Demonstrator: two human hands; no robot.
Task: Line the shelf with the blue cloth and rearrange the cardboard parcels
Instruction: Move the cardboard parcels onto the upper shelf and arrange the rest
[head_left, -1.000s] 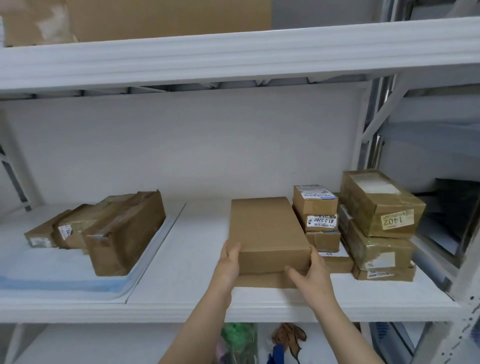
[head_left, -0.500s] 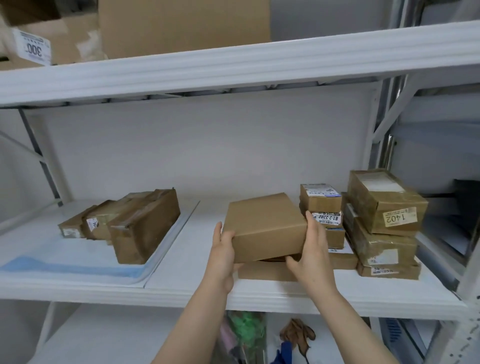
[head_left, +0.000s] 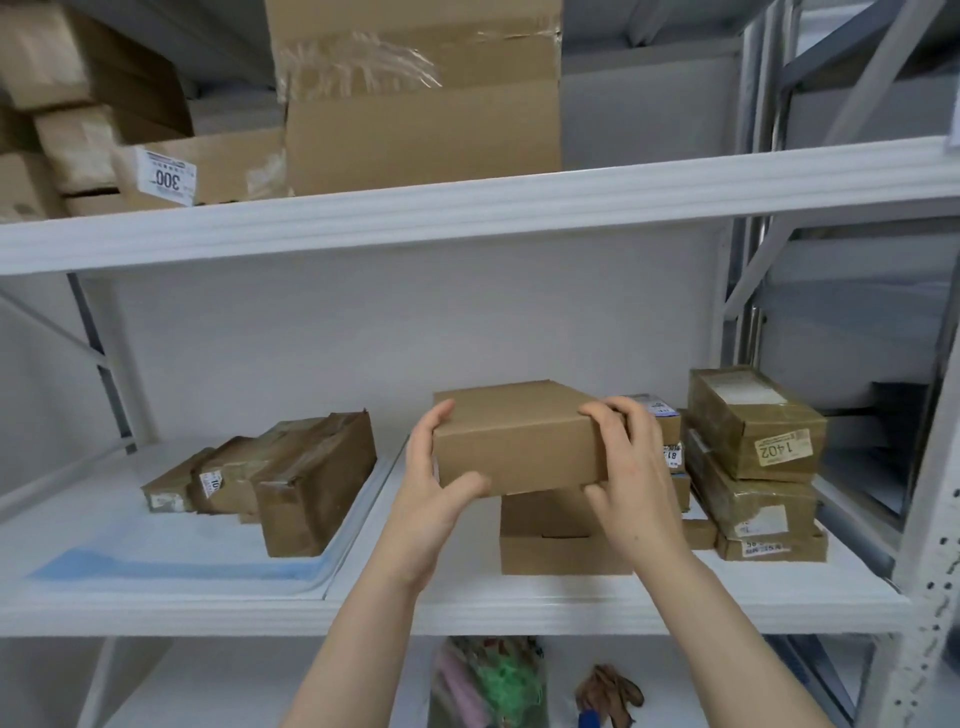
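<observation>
At 9 o'clock the blue cloth (head_left: 171, 569) carries three taped parcels (head_left: 311, 483). Your left hand (head_left: 436, 499) and right hand (head_left: 628, 478) grip a plain parcel (head_left: 519, 441) at centre, fingers curled over its top and thumbs beneath. It is raised above another box (head_left: 561, 540), its top receding toward 11 o'clock (foreshortened, so the long axis is unclear). A labelled stack (head_left: 753, 467) stands at 3 o'clock.

Plain cardboard parcel (head_left: 519, 441) aloft, slightly tilted; blue cloth (head_left: 156, 569) seemingly flat beneath taped parcels (head_left: 291, 478).

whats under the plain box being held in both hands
Another plain cardboard box sits on the white shelf below the held box. Its top is mostly covered by that box and the right hand.
</observation>
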